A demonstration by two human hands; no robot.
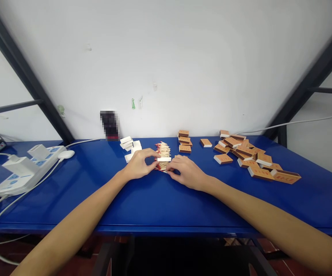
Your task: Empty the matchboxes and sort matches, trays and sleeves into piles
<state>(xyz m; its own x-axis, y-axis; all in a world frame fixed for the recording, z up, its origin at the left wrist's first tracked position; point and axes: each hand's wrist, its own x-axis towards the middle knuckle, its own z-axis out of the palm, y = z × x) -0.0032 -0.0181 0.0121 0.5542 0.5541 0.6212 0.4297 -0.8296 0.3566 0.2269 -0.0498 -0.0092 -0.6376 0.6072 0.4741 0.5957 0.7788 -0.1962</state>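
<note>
A small white matchbox tray (pixel 164 159) is pinched at its left end between the thumb and fingers of my left hand (pixel 140 164). It sits over a pile of red-tipped matches (pixel 163 148) in the middle of the table. At the tray's right end, my right hand (pixel 187 171) has its fingertips drawn together among the nearest matches; what they grip is too small to make out. Several white trays (pixel 127 143) lie in a loose group just beyond my left hand. Behind my right hand stands a small stack of orange-brown matchboxes (pixel 184 148).
A heap of matchboxes (pixel 242 151) spreads over the right side of the blue table (pixel 142 207), with a single matchbox (pixel 205 143) apart from it. At left lies a white power strip (pixel 24 180) with plugs and cables. A pixelated dark object (pixel 109 124) is near the wall.
</note>
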